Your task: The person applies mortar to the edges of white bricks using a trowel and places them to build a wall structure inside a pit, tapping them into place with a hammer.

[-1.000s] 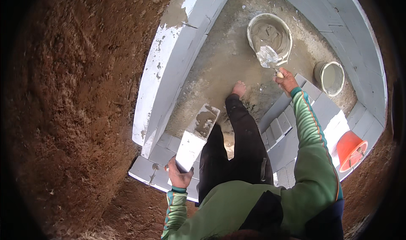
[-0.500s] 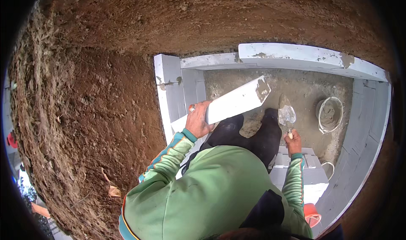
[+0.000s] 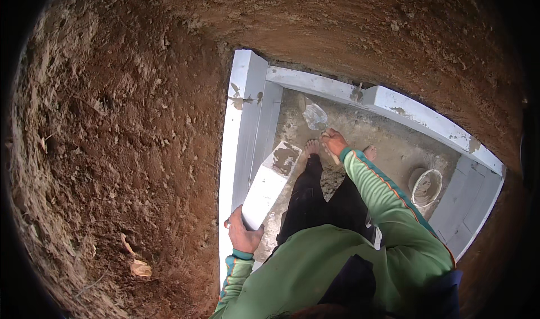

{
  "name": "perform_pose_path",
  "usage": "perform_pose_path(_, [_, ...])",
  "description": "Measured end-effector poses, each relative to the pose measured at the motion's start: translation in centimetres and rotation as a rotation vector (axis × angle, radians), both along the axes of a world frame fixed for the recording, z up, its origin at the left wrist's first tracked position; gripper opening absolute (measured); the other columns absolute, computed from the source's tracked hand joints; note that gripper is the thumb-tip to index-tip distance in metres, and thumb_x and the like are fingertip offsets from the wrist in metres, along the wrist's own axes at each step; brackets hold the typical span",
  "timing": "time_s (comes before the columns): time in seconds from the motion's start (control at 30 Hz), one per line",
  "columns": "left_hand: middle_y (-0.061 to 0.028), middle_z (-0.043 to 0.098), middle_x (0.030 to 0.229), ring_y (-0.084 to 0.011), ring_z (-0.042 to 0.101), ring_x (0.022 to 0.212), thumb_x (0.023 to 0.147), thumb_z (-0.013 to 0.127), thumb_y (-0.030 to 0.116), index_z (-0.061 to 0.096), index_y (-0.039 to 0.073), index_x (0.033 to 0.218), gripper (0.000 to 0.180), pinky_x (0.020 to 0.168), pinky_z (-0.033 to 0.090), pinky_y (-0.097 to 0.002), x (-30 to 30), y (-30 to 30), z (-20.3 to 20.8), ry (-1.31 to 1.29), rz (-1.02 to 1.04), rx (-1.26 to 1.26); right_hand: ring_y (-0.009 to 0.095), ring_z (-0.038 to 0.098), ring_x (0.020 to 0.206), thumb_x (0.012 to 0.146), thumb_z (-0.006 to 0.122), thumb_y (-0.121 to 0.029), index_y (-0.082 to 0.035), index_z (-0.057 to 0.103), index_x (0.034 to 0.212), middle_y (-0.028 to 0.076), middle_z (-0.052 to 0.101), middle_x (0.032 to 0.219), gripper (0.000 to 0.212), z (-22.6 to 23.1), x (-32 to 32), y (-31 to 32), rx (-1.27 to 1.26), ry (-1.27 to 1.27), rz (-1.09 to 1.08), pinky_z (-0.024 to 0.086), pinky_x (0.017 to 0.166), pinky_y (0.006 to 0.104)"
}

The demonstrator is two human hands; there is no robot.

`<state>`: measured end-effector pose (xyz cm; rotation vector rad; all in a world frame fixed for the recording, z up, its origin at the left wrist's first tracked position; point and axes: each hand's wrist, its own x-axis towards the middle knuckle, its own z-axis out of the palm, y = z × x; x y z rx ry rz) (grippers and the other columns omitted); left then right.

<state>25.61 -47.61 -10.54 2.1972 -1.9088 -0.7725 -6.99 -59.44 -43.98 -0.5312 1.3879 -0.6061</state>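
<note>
My left hand (image 3: 244,232) grips the near end of a long white block (image 3: 269,185), held tilted beside the left block wall. Grey mortar (image 3: 284,158) covers the block's far end face. My right hand (image 3: 334,143) is closed round the wooden handle of a trowel (image 3: 315,116), whose blade points away over the floor near the far left corner. A little wet mortar smears the blade. The left wall (image 3: 229,150) and the lower far wall (image 3: 309,82) meet in that corner, with patches of mortar on their tops.
A round bucket (image 3: 426,186) with mortar inside stands on the right of the floor. My bare feet (image 3: 313,147) are on the grey floor between the walls. The right wall (image 3: 469,198) closes that side. Brown earth banks (image 3: 140,150) rise outside, with dry leaves (image 3: 139,267) on the left.
My right hand has carried the trowel leftward and forward, toward the far left corner. The block in my left hand has swung to point more forward. The whole view has turned left.
</note>
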Motion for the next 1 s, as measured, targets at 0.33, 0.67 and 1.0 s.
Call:
perform_pose_path(0.33, [-0.0179, 0.058, 0.116, -0.0398, 0.057, 0.108, 0.054, 0.087, 0.010, 0.049, 0.003, 0.131, 0.087, 0.095, 0.047, -0.0455, 5.7, 5.8, -2.2, -0.150, 0.249, 0.150, 0.028, 0.069, 0.086, 0.087, 0.067, -0.021, 0.001, 0.065, 0.101, 0.017, 0.066, 0.098, 0.026, -6.1, 19.5, -22.8, -0.041, -0.025, -0.305, 0.056, 0.063, 0.0425])
perform_pose_path(0.67, [-0.0202, 0.060, 0.113, -0.0392, 0.057, 0.106, 0.052, 0.090, 0.012, 0.050, 0.003, 0.127, 0.086, 0.095, 0.045, -0.0459, 9.2, 10.4, -5.8, -0.073, 0.344, 0.201, 0.031, 0.069, 0.083, 0.080, 0.076, -0.010, 0.002, 0.061, 0.103, 0.017, 0.065, 0.091, 0.030, 13.2, 29.4, -30.7, 0.005, -0.232, -0.628, 0.060, 0.061, 0.0488])
perform_pose_path(1.0, [-0.0206, 0.057, 0.121, -0.0431, 0.054, 0.115, 0.057, 0.090, 0.015, 0.045, 0.004, 0.133, 0.089, 0.102, 0.042, -0.0482, 9.4, 5.7, -8.5, -0.058, 0.210, 0.235, 0.040, 0.065, 0.111, 0.081, 0.073, -0.025, 0.004, 0.052, 0.125, 0.027, 0.065, 0.117, 0.057, 18.6, 26.6, -18.4, -0.054, 0.150, -0.377, 0.050, 0.097, 0.0440])
